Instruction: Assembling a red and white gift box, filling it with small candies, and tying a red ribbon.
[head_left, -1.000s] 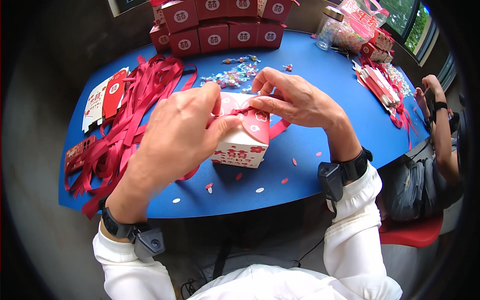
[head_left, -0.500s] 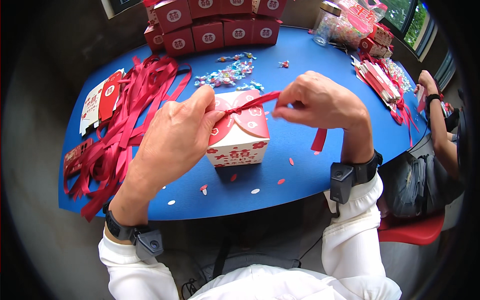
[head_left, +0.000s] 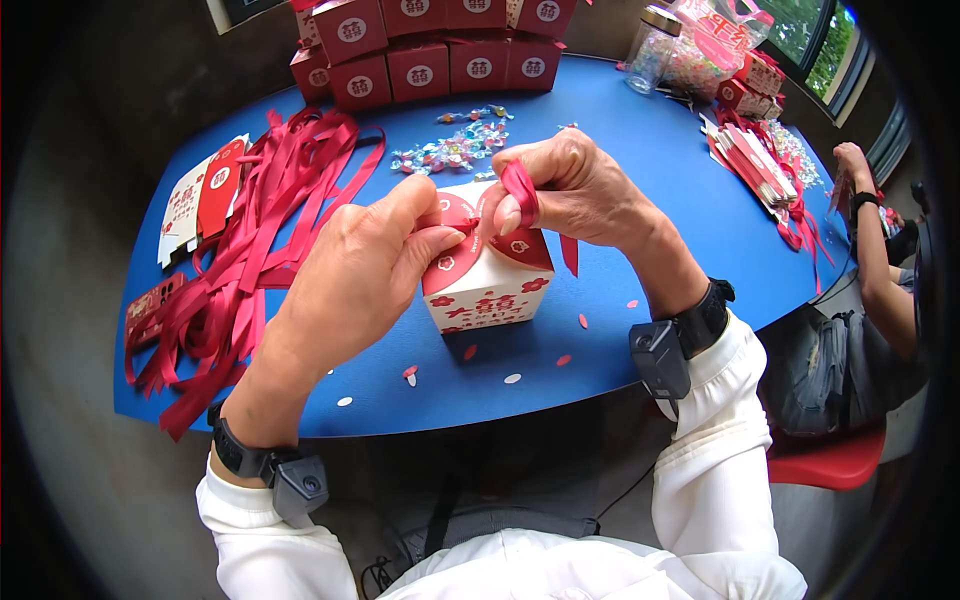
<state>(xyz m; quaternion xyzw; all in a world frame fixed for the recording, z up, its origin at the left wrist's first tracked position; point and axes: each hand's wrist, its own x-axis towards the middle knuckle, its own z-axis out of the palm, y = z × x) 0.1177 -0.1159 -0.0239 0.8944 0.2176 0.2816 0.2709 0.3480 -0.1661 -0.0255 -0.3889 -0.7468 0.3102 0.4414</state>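
Note:
A white gift box (head_left: 490,300) with red printed flowers and curved red top flaps stands upright on the blue table in front of me. My left hand (head_left: 365,250) pinches the red ribbon at the left of the box top, thumb and forefinger together. At the right of the top, my right hand (head_left: 590,195) grips a looped part of the red ribbon (head_left: 521,190), its fingers close to the left ones. A loose ribbon end hangs below the right hand, beside the box. The ribbon's middle is partly covered by my fingers.
A heap of red ribbons (head_left: 255,250) and flat cartons (head_left: 200,205) lie left on the blue table (head_left: 400,400). Wrapped candies (head_left: 455,150) and stacked red boxes (head_left: 420,70) are behind. A jar (head_left: 652,50) stands far right; a person's arm (head_left: 885,270) is at the right edge.
My right hand has moved left to the box top, and the ribbon stretched out to the right is now looped in its fingers. The box has turned and shifted slightly right.

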